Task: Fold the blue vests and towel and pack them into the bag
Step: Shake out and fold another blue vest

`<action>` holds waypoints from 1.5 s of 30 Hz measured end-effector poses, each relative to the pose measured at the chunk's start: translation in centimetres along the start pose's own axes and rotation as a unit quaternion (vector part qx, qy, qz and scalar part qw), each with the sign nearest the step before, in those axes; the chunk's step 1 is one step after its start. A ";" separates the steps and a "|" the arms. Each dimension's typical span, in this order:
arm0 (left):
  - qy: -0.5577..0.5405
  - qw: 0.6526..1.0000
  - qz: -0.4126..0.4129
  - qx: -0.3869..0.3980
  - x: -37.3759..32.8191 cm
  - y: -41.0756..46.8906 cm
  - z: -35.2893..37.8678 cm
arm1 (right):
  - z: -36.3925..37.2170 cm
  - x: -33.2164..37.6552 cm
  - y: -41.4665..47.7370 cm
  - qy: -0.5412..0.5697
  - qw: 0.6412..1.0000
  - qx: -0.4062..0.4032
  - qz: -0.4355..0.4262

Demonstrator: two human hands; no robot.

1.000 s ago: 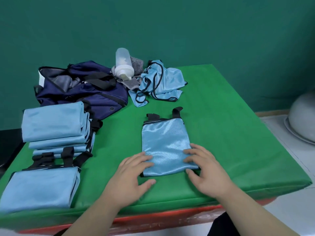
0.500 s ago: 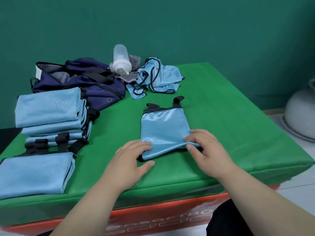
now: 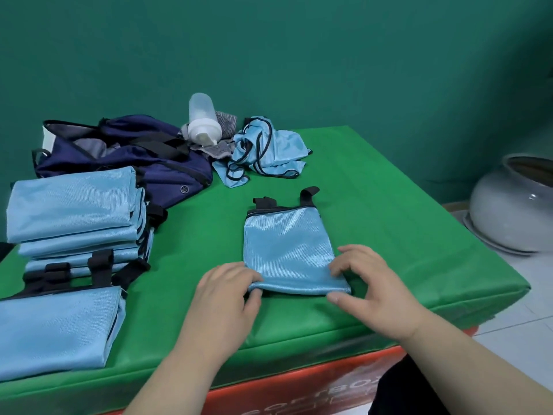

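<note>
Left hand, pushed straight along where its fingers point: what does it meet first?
The folded vest: the left hand pinches its near left corner. Beyond that, probably bare green mat.

The only lettering stands on the orange-red panel (image 3: 299,390) just below the front edge of the green table cover (image 3: 389,235): pale capitals that seem to end in "BOX", the rest too blurred to read. On the cover's far left, the navy bag (image 3: 167,175) bears a small round badge (image 3: 184,189), too small to read.
</note>
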State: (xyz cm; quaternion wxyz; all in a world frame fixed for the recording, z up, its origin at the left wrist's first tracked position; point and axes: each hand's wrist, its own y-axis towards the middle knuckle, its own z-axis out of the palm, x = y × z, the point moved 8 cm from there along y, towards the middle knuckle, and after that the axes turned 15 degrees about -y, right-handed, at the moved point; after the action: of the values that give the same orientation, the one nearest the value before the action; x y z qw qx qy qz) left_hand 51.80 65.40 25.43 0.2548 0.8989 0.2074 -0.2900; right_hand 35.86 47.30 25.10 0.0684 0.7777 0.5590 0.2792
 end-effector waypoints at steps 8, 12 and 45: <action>-0.051 0.999 0.002 -0.010 -1.1 0.3 -1.3 | -0.7 0.4 -0.2 -0.009 0.999 -0.007 0.042; -0.106 0.994 -0.015 -0.011 -2.8 -0.5 -2.2 | -2.1 1.3 -0.7 0.056 0.991 -0.054 0.111; -0.002 0.989 -0.056 -0.137 -0.3 4.0 -2.8 | 2.1 -2.6 7.6 -0.057 0.950 -0.008 0.308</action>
State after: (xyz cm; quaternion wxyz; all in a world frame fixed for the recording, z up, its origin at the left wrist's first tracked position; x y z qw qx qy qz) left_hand 54.80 63.79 28.94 0.3595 0.8416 0.2953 -0.2743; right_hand 42.70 42.63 25.60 0.0166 0.9261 0.2852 0.2464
